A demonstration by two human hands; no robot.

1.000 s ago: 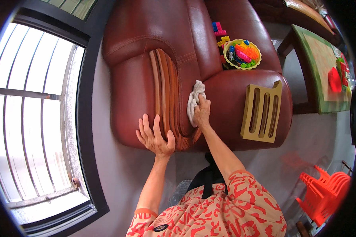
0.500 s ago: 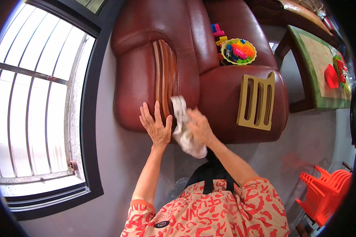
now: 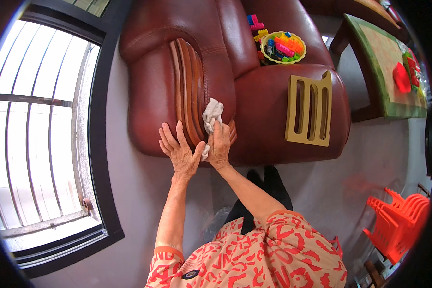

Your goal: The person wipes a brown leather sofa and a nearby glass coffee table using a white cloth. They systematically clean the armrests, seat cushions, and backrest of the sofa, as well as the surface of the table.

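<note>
A maroon leather sofa [image 3: 259, 113] stands in front of me, its armrest faced with curved brown wooden trim [image 3: 191, 91]. My left hand [image 3: 181, 154] lies on the near end of that trim with its fingers spread, holding nothing. Right beside it, my right hand [image 3: 219, 148] presses a crumpled white cloth [image 3: 212, 113] against the inner side of the armrest. Part of the cloth bulges out past the fingers, and another bit shows between the two hands.
On the sofa seat are a tan slatted plastic panel [image 3: 290, 110] and a pale yellow basket [image 3: 300, 58] of colourful toy blocks, with loose blocks [image 3: 256, 22] beside it. A green-edged table [image 3: 381, 91] stands right, red plastic stools [image 3: 398, 223] lower right, a barred window [image 3: 38, 125] left.
My right hand has moved left and down against the armrest, bunching the cloth that hung loose before. My left hand stays on the trim. The view has shifted slightly.
</note>
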